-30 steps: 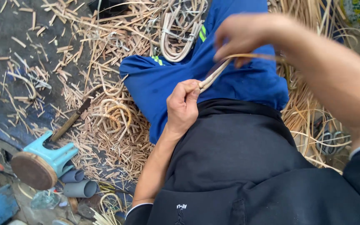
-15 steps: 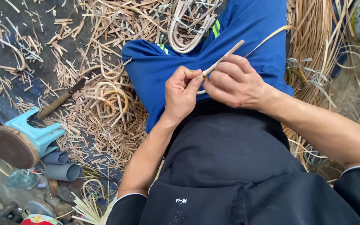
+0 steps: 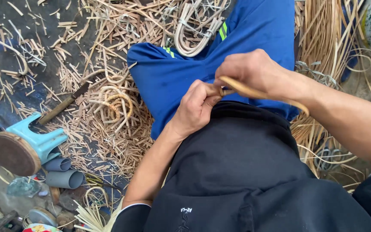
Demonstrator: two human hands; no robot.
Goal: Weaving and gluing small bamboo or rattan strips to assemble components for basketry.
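1. Both hands meet over the lap. The left hand [image 3: 198,107] is closed tight, thumb and fingers pinching one end of a rattan strip [image 3: 254,91].
2. The right hand [image 3: 254,71] is curled shut over the same strip, which bends in an arc from under its palm and trails past the forearm toward the right hip.
3. The strip sits above the blue trouser leg [image 3: 172,81], just ahead of the black shirt [image 3: 245,159].
4. Risk, as I read it: that bend is tight. Forced further, the cane could kink or split where the two grips meet, and a splinter would catch the fingertips.
5. The pinch is small, so a slip could let the springy end whip toward the wrist.
6. Room is thin. Cane offcuts [image 3: 91,129] litter the floor [image 3: 5,25] on the left, with a wood-handled tool [image 3: 63,105] lying among them, blade detail unclear.
7. A tipped teal stool [image 3: 26,144] and grey pipe pieces [image 3: 63,172] crowd the lower left.
8. Long cane bundles [image 3: 323,38] hem in the right; a looped coil [image 3: 194,30] lies ahead. The free space is over the lap.
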